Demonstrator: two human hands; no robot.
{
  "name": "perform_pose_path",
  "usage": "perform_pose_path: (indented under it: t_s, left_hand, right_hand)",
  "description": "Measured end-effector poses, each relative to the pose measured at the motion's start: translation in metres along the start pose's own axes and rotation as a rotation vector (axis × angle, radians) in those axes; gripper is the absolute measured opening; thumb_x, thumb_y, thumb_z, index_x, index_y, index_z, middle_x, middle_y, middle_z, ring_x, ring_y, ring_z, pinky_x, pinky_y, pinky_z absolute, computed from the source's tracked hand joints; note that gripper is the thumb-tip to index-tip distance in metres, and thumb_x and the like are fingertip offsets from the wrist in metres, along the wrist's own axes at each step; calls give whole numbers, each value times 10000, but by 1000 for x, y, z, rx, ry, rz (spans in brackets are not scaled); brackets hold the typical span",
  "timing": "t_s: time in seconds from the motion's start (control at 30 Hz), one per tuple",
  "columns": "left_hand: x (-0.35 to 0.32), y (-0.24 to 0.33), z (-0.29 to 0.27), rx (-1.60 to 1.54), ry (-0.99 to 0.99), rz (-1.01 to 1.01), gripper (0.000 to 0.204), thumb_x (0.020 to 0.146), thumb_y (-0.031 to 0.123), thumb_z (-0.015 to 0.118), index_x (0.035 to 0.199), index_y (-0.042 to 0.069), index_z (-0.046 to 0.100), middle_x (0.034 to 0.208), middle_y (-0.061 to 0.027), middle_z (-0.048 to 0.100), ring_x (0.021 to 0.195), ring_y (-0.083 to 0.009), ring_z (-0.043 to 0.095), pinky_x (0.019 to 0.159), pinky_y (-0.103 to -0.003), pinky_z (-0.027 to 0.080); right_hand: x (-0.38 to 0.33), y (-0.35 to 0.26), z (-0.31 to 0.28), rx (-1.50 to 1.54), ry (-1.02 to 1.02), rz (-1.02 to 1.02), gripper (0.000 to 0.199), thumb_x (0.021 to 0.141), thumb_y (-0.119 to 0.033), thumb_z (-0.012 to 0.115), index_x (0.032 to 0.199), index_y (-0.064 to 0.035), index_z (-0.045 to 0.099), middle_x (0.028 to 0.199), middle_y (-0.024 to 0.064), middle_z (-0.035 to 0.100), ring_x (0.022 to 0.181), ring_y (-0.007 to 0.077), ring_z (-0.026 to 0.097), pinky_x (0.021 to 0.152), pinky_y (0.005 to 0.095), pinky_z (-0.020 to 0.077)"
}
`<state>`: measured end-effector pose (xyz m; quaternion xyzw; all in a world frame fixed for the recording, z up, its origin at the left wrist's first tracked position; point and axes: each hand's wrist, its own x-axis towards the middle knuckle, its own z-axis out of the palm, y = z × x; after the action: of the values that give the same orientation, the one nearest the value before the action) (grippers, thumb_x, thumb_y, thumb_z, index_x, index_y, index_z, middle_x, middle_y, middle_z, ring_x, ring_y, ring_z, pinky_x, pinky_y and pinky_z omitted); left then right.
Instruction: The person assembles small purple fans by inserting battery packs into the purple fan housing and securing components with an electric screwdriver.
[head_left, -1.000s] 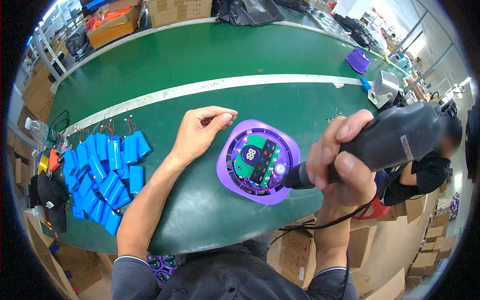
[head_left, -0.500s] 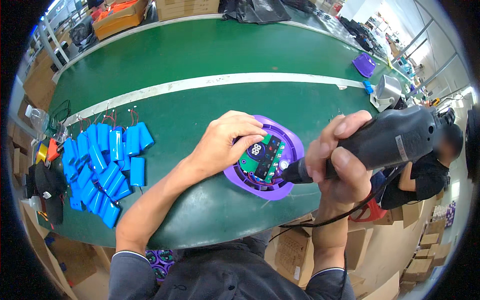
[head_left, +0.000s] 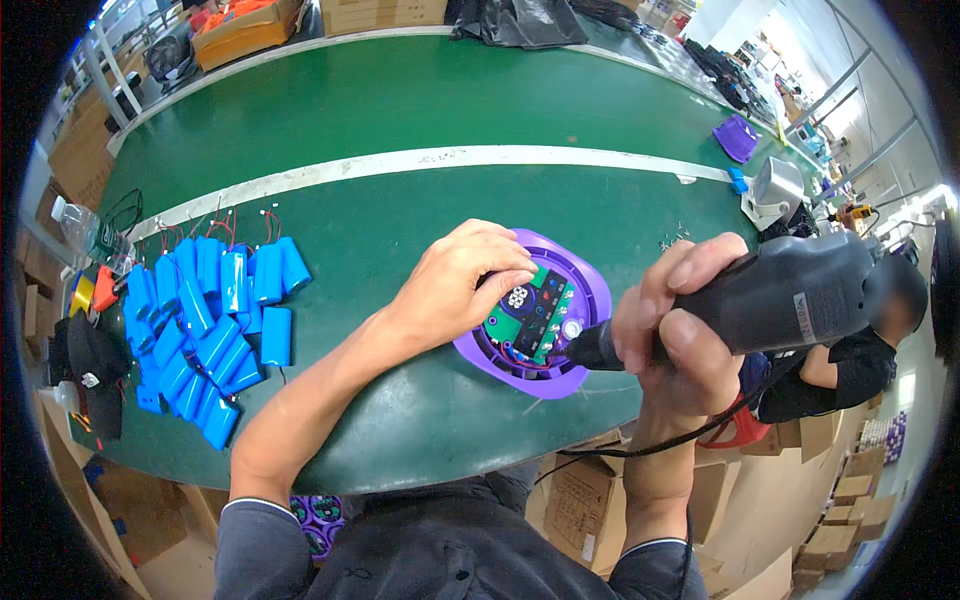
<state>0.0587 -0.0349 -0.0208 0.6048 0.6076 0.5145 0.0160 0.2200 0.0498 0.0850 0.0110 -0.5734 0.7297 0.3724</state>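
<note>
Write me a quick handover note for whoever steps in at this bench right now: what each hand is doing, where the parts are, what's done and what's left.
Left hand: resting on the round purple housing, fingers on its green circuit board, steadying it.
Right hand: gripping the black electric screwdriver, tip down at the board's right edge inside the housing.
Parts: housing near the front edge of the green table; pile of blue battery packs with wires to the left.
Done: board is seated in the housing.
Left: which screws are already in cannot be made out; check them all. No battery pack appears to be in the housing yet.

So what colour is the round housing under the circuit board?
Purple; the round housing shows best in the head view.
</note>
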Motion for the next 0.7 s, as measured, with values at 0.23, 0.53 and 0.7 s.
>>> perform_pose_path:
  t_s: [0.23,0.53,0.7]
  left_hand:
    - [3,-1,5,29,40,16,92,756,72,635,826,20,663,860,-101,659,887,-282,586,807,-370,465]
    - [-1,-1,4,-12,69,29,87,758,79,636,825,36,671,852,-90,662,877,-269,588,792,-369,468]
    - [-2,7,-4,101,126,137,103,734,61,650,833,41,672,819,-74,658,819,-252,595,740,-368,477]
  right_hand:
    - [2,2,10,-137,10,85,205,738,101,559,889,-13,480,680,65,545,500,111,520,442,242,436]
    - [-5,2,22,-372,27,18,237,725,7,566,896,-34,407,640,89,442,389,147,419,367,250,349]
    - [-4,-5,12,-80,56,-46,242,724,46,576,927,-24,465,677,85,518,445,152,499,406,259,412]
